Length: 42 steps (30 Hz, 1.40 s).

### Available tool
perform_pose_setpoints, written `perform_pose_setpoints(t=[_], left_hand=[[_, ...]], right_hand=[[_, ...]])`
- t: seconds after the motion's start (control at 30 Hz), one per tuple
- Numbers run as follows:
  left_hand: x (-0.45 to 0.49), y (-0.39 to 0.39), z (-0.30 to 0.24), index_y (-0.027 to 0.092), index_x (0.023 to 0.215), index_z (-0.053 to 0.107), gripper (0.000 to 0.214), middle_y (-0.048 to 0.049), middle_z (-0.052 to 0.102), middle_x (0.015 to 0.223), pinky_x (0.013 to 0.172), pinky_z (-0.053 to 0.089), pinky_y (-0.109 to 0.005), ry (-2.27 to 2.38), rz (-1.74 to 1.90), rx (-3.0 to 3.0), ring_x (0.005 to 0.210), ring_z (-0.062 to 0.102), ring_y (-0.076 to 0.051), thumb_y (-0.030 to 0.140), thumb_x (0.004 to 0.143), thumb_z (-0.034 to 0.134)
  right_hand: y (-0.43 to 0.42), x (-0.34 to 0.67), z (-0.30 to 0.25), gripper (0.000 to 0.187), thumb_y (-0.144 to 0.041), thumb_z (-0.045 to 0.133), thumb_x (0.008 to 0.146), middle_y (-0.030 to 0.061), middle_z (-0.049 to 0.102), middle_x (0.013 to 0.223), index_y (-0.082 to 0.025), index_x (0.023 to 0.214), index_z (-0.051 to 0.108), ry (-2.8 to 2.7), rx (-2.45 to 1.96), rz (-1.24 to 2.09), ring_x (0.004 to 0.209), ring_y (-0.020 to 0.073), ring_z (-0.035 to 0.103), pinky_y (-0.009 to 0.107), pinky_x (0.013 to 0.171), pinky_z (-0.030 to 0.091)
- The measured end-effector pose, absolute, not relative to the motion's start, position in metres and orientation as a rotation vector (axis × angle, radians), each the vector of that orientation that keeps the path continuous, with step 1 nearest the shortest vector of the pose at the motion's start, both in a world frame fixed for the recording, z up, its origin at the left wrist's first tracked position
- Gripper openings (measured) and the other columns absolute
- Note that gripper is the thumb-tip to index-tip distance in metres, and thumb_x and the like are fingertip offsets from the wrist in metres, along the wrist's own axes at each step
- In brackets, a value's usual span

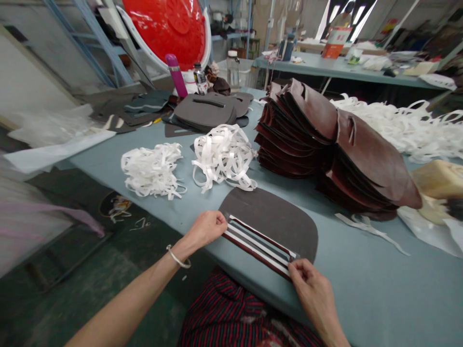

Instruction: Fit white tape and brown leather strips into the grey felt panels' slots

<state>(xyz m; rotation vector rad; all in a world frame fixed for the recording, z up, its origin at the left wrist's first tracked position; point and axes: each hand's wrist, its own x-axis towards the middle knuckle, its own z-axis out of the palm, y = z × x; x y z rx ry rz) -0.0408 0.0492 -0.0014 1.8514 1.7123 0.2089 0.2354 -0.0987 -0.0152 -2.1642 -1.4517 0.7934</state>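
Note:
A dark grey rounded panel (269,217) lies near the table's front edge, with a long slot along its near side. White strips run along both long sides of the slot, and brown material shows at the borders. My left hand (208,227) pinches the left end of the nearer white strip (253,246). At that strip's other end, my right hand (313,286) has thumb and fingers closed on it. Two heaps of white strips, a smaller one (152,169) and a larger one (224,156), sit beyond my left hand.
Stacked brown leather panels (372,144) rise at the right, with loose white strips (408,125) behind. Grey panels (204,111), a purple bottle (176,74) and a clear bottle (233,67) stand at the back. A yellowish block (439,178) is at far right.

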Motion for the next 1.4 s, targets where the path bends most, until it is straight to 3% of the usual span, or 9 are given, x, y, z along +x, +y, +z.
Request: perform_pose_setpoints(t=[0.17,0.43,0.53,0.67,0.8,0.97,1.17,1.27,1.4], left_hand=[[-0.034,0.041,-0.001,0.020,0.075,0.062,0.009,-0.0007,0.064,0.069,0.059,0.036,-0.025,1.763,0.235,1.905,0.064,0.058,-0.015,0.024,0.076,0.054],[-0.027,0.011,-0.010,0.016,0.092,0.058,0.016,-0.0069,0.063,0.089,0.080,0.041,-0.035,1.609,0.477,2.540,0.086,0.055,-0.023,0.012,0.087,0.043],[-0.031,0.001,-0.008,0.017,0.110,0.059,0.029,-0.0101,0.063,0.105,0.082,0.042,-0.037,1.521,0.383,2.678,0.095,0.055,-0.025,0.009,0.086,0.043],[-0.037,-0.012,-0.006,0.027,0.134,0.047,0.058,-0.0118,0.055,0.124,0.084,0.043,-0.038,1.387,0.192,2.839,0.108,0.052,-0.027,0.001,0.082,0.042],[-0.035,-0.020,-0.009,0.036,0.141,0.035,0.075,-0.0139,0.049,0.132,0.084,0.044,-0.040,1.393,0.041,2.948,0.114,0.049,-0.030,-0.004,0.078,0.039],[-0.027,-0.026,-0.009,0.040,0.142,0.031,0.075,-0.0159,0.048,0.132,0.083,0.046,-0.042,1.439,-0.026,2.978,0.114,0.050,-0.032,-0.002,0.081,0.040],[-0.021,-0.031,-0.009,0.035,0.141,0.035,0.069,-0.0190,0.044,0.136,0.089,0.044,-0.047,1.494,0.012,2.942,0.120,0.047,-0.034,-0.001,0.083,0.040],[-0.022,-0.028,-0.012,0.032,0.139,0.040,0.062,-0.0185,0.044,0.137,0.094,0.043,-0.048,1.459,0.104,2.903,0.122,0.046,-0.033,0.003,0.084,0.044],[-0.022,-0.016,-0.012,0.026,0.133,0.049,0.047,-0.0191,0.042,0.139,0.100,0.039,-0.052,1.366,0.275,2.825,0.126,0.042,-0.035,0.029,0.087,0.054]], right_hand=[[-0.098,0.235,-0.016,0.033,-0.050,0.045,0.084,-0.0022,0.059,0.057,-0.024,0.069,0.058,-1.447,-2.201,0.749,0.054,0.0143,0.055,0.023,0.053,0.035],[-0.096,0.231,-0.007,0.022,-0.036,0.049,0.083,-0.0053,0.055,0.053,-0.023,0.067,0.056,-1.386,-2.245,0.750,0.053,0.0117,0.052,0.022,0.054,0.031],[-0.095,0.230,-0.004,0.018,-0.032,0.050,0.081,-0.0063,0.054,0.052,-0.023,0.066,0.055,-1.359,-2.279,0.750,0.052,0.0108,0.051,0.021,0.053,0.029],[-0.094,0.229,-0.003,0.015,-0.028,0.051,0.079,-0.0063,0.056,0.053,-0.023,0.066,0.055,-1.332,-2.301,0.743,0.052,0.0101,0.051,0.021,0.054,0.028],[-0.093,0.229,-0.003,0.014,-0.027,0.052,0.078,-0.0061,0.058,0.055,-0.022,0.066,0.055,-1.319,-2.317,0.741,0.053,0.0098,0.052,0.021,0.054,0.027],[-0.090,0.229,0.000,0.013,-0.026,0.052,0.078,-0.0054,0.058,0.055,-0.022,0.066,0.056,-1.315,-2.353,0.745,0.053,0.0099,0.052,0.021,0.054,0.027],[-0.087,0.227,0.000,0.009,-0.023,0.055,0.077,-0.0048,0.058,0.057,-0.022,0.068,0.056,-1.351,-2.465,0.669,0.054,0.0103,0.052,0.021,0.054,0.026],[-0.088,0.220,0.001,0.006,-0.018,0.054,0.079,-0.0036,0.058,0.059,-0.021,0.082,0.058,-1.489,-2.541,0.522,0.053,0.0114,0.051,0.022,0.052,0.025],[-0.082,0.199,0.002,0.028,-0.014,0.048,0.085,0.0026,0.062,0.088,-0.023,0.110,0.058,-1.968,-2.216,0.231,0.068,0.0132,0.056,0.023,0.058,0.034]])
